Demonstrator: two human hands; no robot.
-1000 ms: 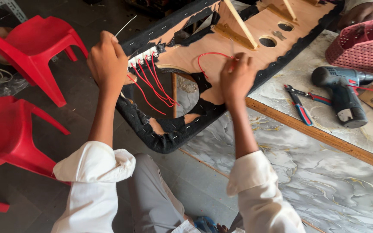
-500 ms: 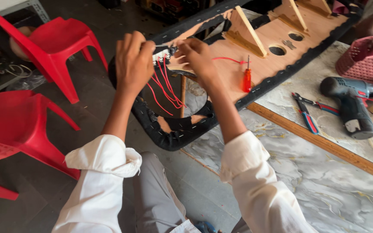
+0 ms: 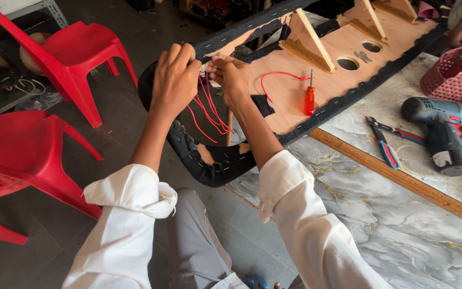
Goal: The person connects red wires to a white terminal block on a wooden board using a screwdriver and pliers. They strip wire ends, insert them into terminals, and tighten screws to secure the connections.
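Nearest the body, both white sleeves are reaching forward. Left hand (image 3: 175, 80) and right hand (image 3: 232, 75) are pinching the red wires (image 3: 209, 109) where they are gathering at the panel (image 3: 295, 85) edge, each grip clenched on wire. Judged step: connecting wire ends. Next move calls for fine fingertip control. Farther off, a screwdriver (image 3: 309, 99) is lying on the panel; pliers (image 3: 383, 139) and drill (image 3: 442, 134) are resting on the counter (image 3: 402, 225).
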